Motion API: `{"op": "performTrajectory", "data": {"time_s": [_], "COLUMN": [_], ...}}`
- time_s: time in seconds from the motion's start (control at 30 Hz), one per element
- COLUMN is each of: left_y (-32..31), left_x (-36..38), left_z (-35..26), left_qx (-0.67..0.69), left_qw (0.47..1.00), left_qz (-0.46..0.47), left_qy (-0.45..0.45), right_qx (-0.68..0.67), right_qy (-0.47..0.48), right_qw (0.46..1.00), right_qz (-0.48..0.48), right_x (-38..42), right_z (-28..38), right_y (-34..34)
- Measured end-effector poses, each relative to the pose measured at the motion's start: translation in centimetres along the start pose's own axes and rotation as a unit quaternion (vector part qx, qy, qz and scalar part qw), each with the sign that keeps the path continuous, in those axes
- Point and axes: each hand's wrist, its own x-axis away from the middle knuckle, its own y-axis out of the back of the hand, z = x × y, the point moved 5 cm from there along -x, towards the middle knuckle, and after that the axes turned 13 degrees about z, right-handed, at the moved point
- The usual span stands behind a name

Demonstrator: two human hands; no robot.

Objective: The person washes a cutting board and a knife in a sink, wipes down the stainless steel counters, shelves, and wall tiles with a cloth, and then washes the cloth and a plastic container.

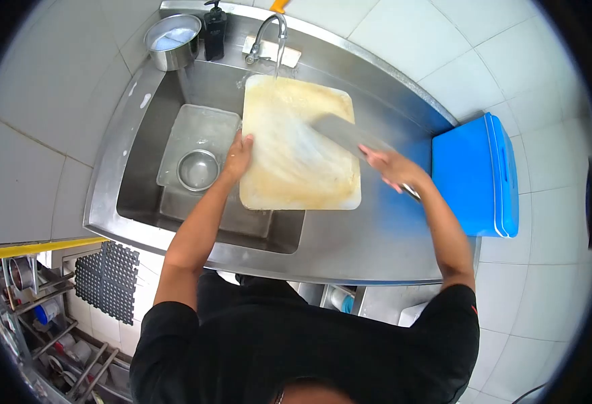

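Observation:
A stained, yellowish cutting board (296, 168) lies across the right part of the sink and the steel counter. Water runs from the faucet (269, 30) onto its top edge. My left hand (238, 156) grips the board's left edge, fingers closed round it. In my right hand (393, 168) is a wide-bladed knife or cleaver (339, 131), blurred by motion. Its blade lies over the board's right side, and its handle end shows below my palm. Left of the board, a round metal bowl (198, 170) sits on a translucent tray (222, 124) in the sink.
A metal pot (172, 42) and a black pump bottle (215, 34) stand behind the sink (141, 195). On the counter's right end is a blue cooler box (471, 178). Shelves with kitchenware (60, 343) and a black mat (107, 279) are at lower left.

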Motion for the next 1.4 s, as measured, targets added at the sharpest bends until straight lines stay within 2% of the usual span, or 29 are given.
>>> {"op": "performTrajectory", "data": {"time_s": [0.07,0.1,0.13,0.3,0.33,0.37,0.4,0.47,0.6,0.67,0.7,0.73,0.77,0.8,0.83,0.87,0.9,0.97,1.03,1.13,1.17,1.2,1.23,1.3,1.33,1.37,1.4], "left_y": [-0.5,-0.7,-1.3,-4.2,-5.0,-5.2,-4.7,-3.6,-0.4,-1.4,-2.4,-3.8,-5.5,-6.2,-5.4,-4.7,-3.3,0.6,3.7,8.0,9.2,10.3,11.2,13.2,13.9,14.9,15.9], "left_x": [-1.0,-1.4,-1.9,-3.6,-3.8,-4.1,-4.5,-6.5,-13.2,-18.5,-22.9,-27.9,-30.3,-30.5,-30.3,-29.3,-27.6,-22.5,-17.6,-11.5,-9.4,-7.5,-5.8,-3.0,-1.8,-0.7,0.3], "left_z": [-0.6,-0.7,-0.6,0.0,-0.7,-1.2,-1.1,-0.8,-0.1,-0.5,1.4,3.5,4.3,3.8,3.5,3.8,2.9,3.6,5.1,9.1,9.6,9.4,9.1,9.7,10.0,10.2,10.2], "left_qx": [0.03,0.033,0.012,-0.016,0.045,0.104,0.096,0.097,0.116,-0.012,-0.007,-0.224,-0.428,-0.421,-0.208,0.013,0.011,0.073,0.151,0.106,0.081,0.069,0.057,0.083,0.106,0.108,0.11], "left_qw": [0.998,0.998,0.998,0.999,0.996,0.986,0.987,0.989,0.982,0.988,0.987,0.968,0.894,0.896,0.974,0.994,0.993,0.963,0.95,0.945,0.943,0.947,0.949,0.951,0.951,0.952,0.962], "left_qz": [0.049,0.044,0.053,0.037,0.063,0.088,0.087,0.104,0.132,0.138,0.148,0.109,0.061,0.068,0.079,0.088,0.093,0.087,0.047,0.083,0.098,0.134,0.169,0.16,0.162,0.157,0.138], "left_qy": [-0.012,-0.017,-0.025,-0.01,-0.054,-0.098,-0.094,-0.038,0.069,0.068,0.065,-0.028,-0.121,-0.127,-0.035,0.066,0.069,0.244,0.269,0.297,0.308,0.285,0.262,0.251,0.242,0.239,0.21], "right_qx": [0.001,0.013,0.018,0.03,0.018,0.012,-0.027,-0.066,-0.031,-0.033,-0.032,-0.03,-0.029,-0.029,0.01,0.047,0.042,0.11,0.135,0.2,0.264,0.327,0.332,0.385,0.391,0.21,0.021], "right_qy": [-0.073,-0.099,-0.095,0.068,0.119,0.125,0.103,0.086,0.085,0.067,0.056,0.026,-0.005,-0.016,0.029,0.075,0.072,0.093,0.1,0.118,0.107,0.095,0.102,0.168,0.172,0.12,0.061], "right_qw": [0.997,0.995,0.995,0.995,0.99,0.989,0.991,0.991,0.978,0.974,0.974,0.977,0.979,0.979,0.977,0.973,0.974,0.975,0.975,0.967,0.953,0.936,0.933,0.902,0.899,0.969,0.998], "right_qz": [0.003,-0.002,-0.007,-0.067,-0.078,-0.077,-0.076,-0.075,-0.188,-0.214,-0.218,-0.21,-0.2,-0.203,-0.211,-0.214,-0.213,-0.167,-0.145,-0.104,-0.098,-0.093,-0.093,-0.095,-0.096,-0.042,0.014], "right_x": [2.1,2.1,1.1,-9.6,-12.2,-12.2,-11.1,-9.9,-5.8,-4.4,-4.0,-3.6,-3.3,-3.4,-3.6,-3.8,-4.2,-6.7,-9.8,-14.3,-15.0,-15.6,-16.6,-18.6,-17.8,-16.4,-15.4], "right_z": [-4.0,-5.2,-5.6,-3.7,-3.3,-1.8,0.5,1.8,-1.5,-3.8,-4.3,-4.9,-5.6,-6.0,-5.6,-5.0,-4.4,-1.4,1.7,8.2,10.9,13.0,14.2,16.9,18.8,20.0,20.5], "right_y": [-0.7,-0.8,-0.6,2.4,3.0,2.9,3.2,3.6,2.0,0.5,0.1,-0.5,-0.9,-0.8,-0.7,-1.0,-0.8,0.1,1.6,4.1,4.7,5.1,5.2,5.1,4.9,4.7,3.8]}}
